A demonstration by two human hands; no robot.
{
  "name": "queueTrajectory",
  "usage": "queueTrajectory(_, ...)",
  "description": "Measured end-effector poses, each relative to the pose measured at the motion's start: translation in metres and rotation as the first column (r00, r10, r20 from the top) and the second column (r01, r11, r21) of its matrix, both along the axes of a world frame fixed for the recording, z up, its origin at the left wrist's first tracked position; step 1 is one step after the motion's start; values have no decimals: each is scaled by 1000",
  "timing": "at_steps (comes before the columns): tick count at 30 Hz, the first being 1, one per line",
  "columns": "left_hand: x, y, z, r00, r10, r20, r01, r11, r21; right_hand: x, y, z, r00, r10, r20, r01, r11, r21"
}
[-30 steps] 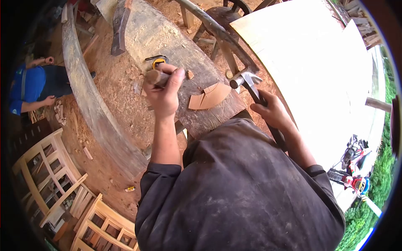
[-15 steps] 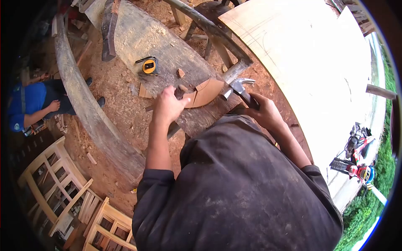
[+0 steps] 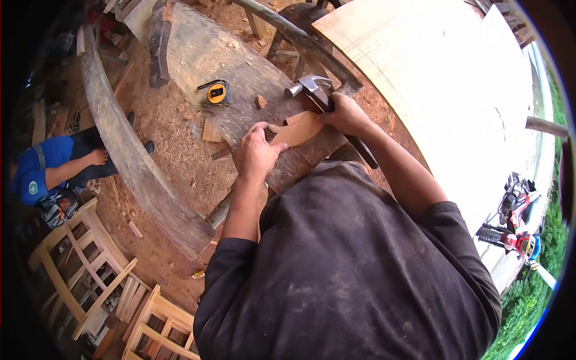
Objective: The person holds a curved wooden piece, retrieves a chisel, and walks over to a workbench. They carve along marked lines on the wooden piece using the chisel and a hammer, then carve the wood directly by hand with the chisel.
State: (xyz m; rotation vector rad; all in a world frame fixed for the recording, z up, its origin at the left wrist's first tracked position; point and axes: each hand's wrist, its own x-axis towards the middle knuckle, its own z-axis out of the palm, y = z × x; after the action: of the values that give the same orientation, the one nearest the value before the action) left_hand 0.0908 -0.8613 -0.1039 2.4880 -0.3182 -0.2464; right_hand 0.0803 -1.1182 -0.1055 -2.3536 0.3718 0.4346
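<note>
A curved, flat wooden piece (image 3: 298,131) lies between my two hands over the sawdust-strewn plank. My left hand (image 3: 257,151) is closed on its left end, thumb on the near side and fingers on the far side. The claw hammer (image 3: 312,87) is in my right hand (image 3: 349,114), its metal head pointing away from me and its dark handle running out below the palm. The fingers of that hand also touch the right end of the wooden piece. A yellow and black tape measure (image 3: 217,93) and a small wood chip (image 3: 260,102) lie on the plank beyond.
A large pale panel (image 3: 444,90) with pencil lines stands at the right. A long curved beam (image 3: 129,147) runs along the left, with a person in blue (image 3: 48,162) beyond it. Wooden frames (image 3: 90,258) stand at lower left. Sawdust covers the ground.
My right hand has moved up and left with the hammer and come onto the wooden piece's right end. My left hand has shifted slightly right and closed on the left end; the piece has turned.
</note>
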Motion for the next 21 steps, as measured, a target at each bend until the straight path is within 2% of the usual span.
queueTrajectory(2,1,0,6,996,10,-83,-12,1000,-29,2,6,5,999,-28,-30,28,1000,1)
queueTrajectory(6,6,1,3,993,39,-109,-39,999,-5,3,8,11,999,-4,-54,3,1000,-13)
queueTrajectory(8,7,3,10,996,-37,-84,37,999,2,-1,4,14,999,-26,34,26,1000,7)
queueTrajectory(10,6,4,7,997,-26,-76,26,1000,4,-6,-9,24,996,-85,2,85,994,66)
queueTrajectory(12,5,6,5,998,-13,-69,13,1000,0,-14,-37,12,974,-197,108,186,977,109)
queueTrajectory(14,5,6,2,993,-12,-115,5,998,-56,-23,-74,-11,904,-377,202,311,904,293)
queueTrajectory(16,9,7,0,991,-20,-129,11,998,-67,-31,-107,-2,882,-436,176,418,899,131)
queueTrajectory(21,19,10,5,989,-69,-127,65,997,-30,-57,-173,-4,805,-564,184,584,807,-83)
